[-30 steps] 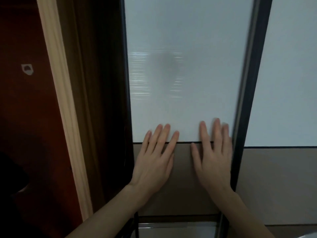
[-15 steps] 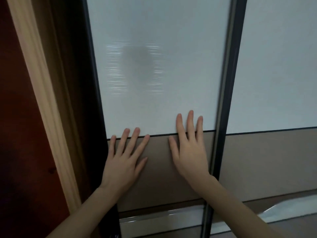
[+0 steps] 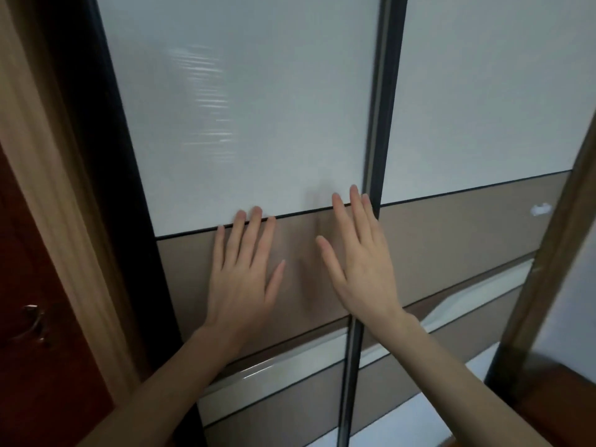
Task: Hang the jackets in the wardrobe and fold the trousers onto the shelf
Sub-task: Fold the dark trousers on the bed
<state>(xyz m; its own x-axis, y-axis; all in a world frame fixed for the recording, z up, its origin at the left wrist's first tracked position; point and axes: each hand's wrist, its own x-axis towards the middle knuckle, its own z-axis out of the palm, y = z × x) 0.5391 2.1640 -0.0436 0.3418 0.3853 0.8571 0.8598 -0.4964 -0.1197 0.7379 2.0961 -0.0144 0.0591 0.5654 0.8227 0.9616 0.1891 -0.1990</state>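
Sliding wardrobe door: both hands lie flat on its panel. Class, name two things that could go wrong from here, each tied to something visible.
1. The right hand has its fingers beside the dark vertical frame where the next door begins; they could be pinched if the doors overlap.
2. The left hand and the right one lie flat on the smooth sliding door, gripping no handle, so they may slip rather than move it.

1. The wardrobe [image 3: 258, 108] is the only carrier in view; its sliding door [image 3: 245, 130] has a white panel above and a brown panel below.
2. Both hands lie flat on the brown panel: left hand [image 3: 242, 279], right hand [image 3: 361, 269].
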